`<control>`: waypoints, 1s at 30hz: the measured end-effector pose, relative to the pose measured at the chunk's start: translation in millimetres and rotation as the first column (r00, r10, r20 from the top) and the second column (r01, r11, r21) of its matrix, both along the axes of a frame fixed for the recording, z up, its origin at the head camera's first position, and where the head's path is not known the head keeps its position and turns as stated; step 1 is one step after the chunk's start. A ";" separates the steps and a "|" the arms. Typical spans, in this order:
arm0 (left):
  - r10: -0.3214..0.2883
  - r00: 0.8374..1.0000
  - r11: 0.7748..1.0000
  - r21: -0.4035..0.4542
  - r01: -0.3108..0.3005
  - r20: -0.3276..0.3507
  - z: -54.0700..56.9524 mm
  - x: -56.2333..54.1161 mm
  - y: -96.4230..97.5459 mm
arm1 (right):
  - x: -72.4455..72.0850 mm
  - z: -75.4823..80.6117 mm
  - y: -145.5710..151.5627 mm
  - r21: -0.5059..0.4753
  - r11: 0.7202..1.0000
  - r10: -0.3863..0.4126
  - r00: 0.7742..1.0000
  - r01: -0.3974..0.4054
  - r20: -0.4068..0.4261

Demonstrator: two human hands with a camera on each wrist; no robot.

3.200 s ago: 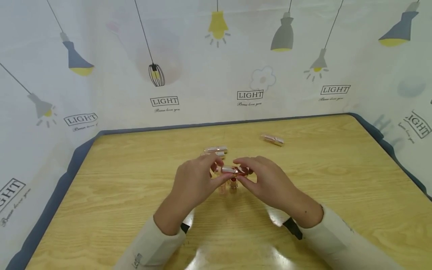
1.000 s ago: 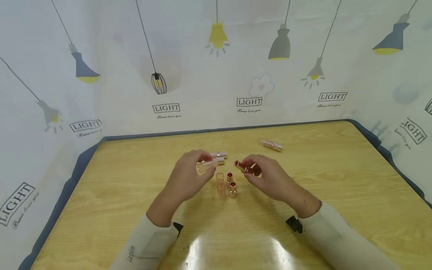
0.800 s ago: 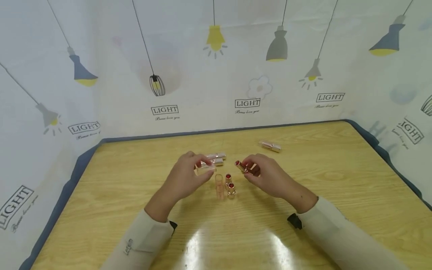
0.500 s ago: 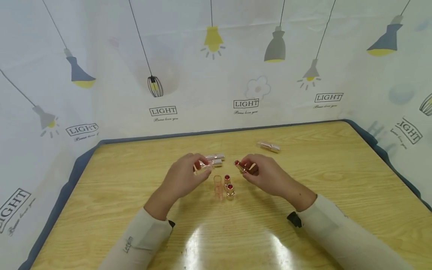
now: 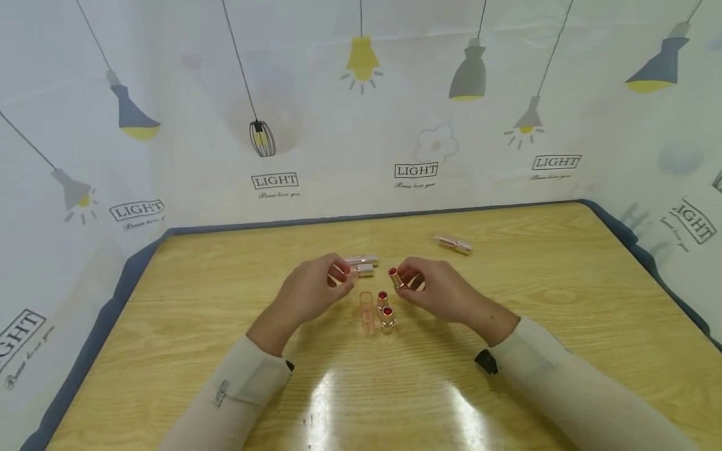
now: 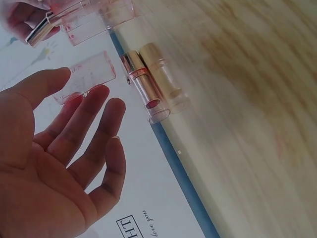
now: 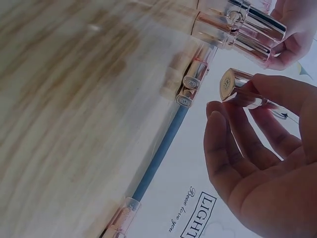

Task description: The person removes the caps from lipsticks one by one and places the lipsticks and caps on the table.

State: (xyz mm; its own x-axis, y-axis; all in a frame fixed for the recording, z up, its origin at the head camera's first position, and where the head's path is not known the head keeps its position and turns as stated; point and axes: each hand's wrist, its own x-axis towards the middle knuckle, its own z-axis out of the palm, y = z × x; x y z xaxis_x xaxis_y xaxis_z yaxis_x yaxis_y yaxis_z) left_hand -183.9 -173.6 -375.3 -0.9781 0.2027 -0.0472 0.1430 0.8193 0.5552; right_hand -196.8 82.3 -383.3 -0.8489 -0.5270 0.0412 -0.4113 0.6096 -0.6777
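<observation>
My left hand (image 5: pixel 309 289) pinches a clear pinkish lipstick cap (image 6: pixel 91 77) between thumb and fingertips, held above the table. Opposite it, my right hand (image 5: pixel 445 293) grips an uncapped lipstick (image 5: pixel 397 279) by its gold base, the red tip tilted up and to the left. Between and below the hands, two uncapped lipsticks stand upright, one farther back (image 5: pixel 383 298) and one nearer (image 5: pixel 387 321). Just left of them stand clear caps (image 5: pixel 366 310), overlapping in the head view. Two capped lipsticks (image 5: pixel 366 269) lie side by side behind the left fingertips, partly hidden.
Another capped lipstick (image 5: pixel 454 244) lies alone toward the back right of the wooden table (image 5: pixel 225 269). A white curtain (image 5: pixel 327 125) printed with lamps rises behind the table's dark blue edge (image 5: pixel 254 225).
Both hands were together on one lipstick about three seconds ago; now they are apart, cap in the left, lipstick in the right. Lately the held lipstick has tipped more upright and shifted slightly left.
</observation>
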 end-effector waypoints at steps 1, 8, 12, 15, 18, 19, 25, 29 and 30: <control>-0.004 1.000 1.000 -0.003 0.004 0.008 0.0 -1.0 0.7 | -0.5 0.0 -0.3 0.001 1.000 -0.001 1.000 0.001 -0.001; -0.045 0.996 0.999 -0.003 0.046 0.073 -3.7 -9.0 4.7 | -5.1 0.1 -5.6 -0.029 1.000 0.010 0.998 -0.008 0.064; -0.070 0.994 0.997 -0.005 0.071 0.080 -7.6 -13.7 6.6 | -10.0 -1.7 -8.5 -0.025 1.000 0.011 0.996 -0.009 0.094; -0.091 0.992 0.995 -0.026 0.094 0.082 -10.4 -16.8 8.0 | -14.8 -4.0 -9.6 -0.010 1.000 0.006 0.995 -0.005 0.098; -0.103 0.991 0.993 -0.047 0.107 0.088 -12.7 -18.5 8.4 | -20.3 -7.0 -12.0 0.012 1.000 0.013 0.995 -0.014 0.096; -0.105 0.990 0.993 -0.051 0.110 0.092 -13.0 -18.8 8.7 | -22.0 -8.1 -12.7 0.019 1.000 0.019 0.995 -0.021 0.093; -0.114 0.988 0.992 -0.036 0.118 0.106 -14.0 -21.0 10.2 | -28.4 -13.9 -17.9 0.073 0.997 0.025 0.995 -0.032 0.100; -0.133 0.986 0.989 -0.047 0.139 0.102 -15.7 -23.5 11.0 | -29.3 -15.6 -21.6 0.088 0.995 0.036 0.994 -0.045 0.104; -0.135 0.985 0.989 -0.051 0.141 0.103 -16.0 -23.9 11.2 | -29.5 -15.8 -22.6 0.090 0.995 0.038 0.994 -0.047 0.105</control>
